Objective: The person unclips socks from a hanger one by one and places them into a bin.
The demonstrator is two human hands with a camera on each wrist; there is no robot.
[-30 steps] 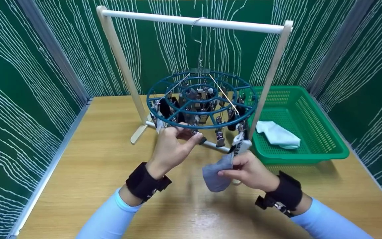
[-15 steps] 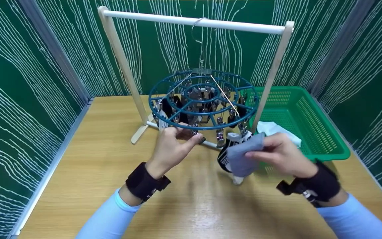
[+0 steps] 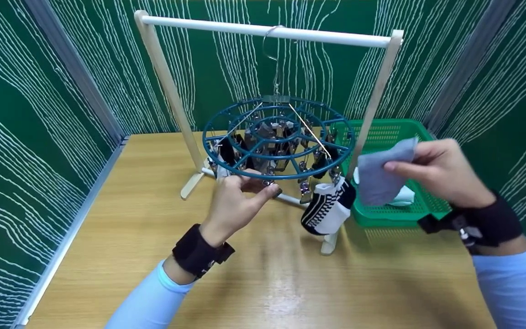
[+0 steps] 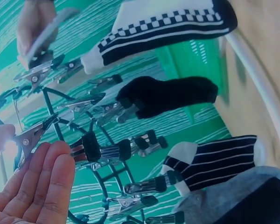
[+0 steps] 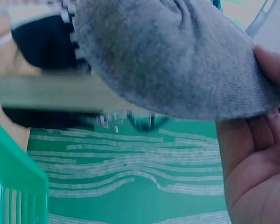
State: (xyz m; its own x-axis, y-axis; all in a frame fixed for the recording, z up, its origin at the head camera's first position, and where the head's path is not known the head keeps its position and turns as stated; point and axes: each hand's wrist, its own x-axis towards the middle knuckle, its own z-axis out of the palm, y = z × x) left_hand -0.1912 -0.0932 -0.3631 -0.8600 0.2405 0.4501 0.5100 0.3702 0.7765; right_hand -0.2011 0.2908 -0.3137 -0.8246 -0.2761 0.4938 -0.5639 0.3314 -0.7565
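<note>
Left hand (image 3: 238,201): standing at 7 o'clock of the round hanger (image 3: 286,176), thumb and fingers pinching a clip (image 4: 32,136) that is showing no garment. Right hand (image 3: 448,171): between 3 and 4 o'clock, clamping a grey sock (image 3: 381,176) by its edge. Hanging: checked sock (image 3: 329,212) at 5 o'clock, several others farther in. Lying in the green basket (image 3: 391,221), 4 o'clock: white cloth (image 3: 403,197). Apparent progress: midway, these two pieces being off the clips.

The held cloth (image 3: 384,176) was plain grey. One sock (image 3: 330,209) was black and white, chequered and striped; another sock (image 4: 221,158), dark with thin white stripes. The ring (image 3: 290,176) was teal, the basket (image 3: 397,221) green, the sleeves (image 3: 149,302) pale blue, the walls (image 3: 16,151) green with wavy white lines.
</note>
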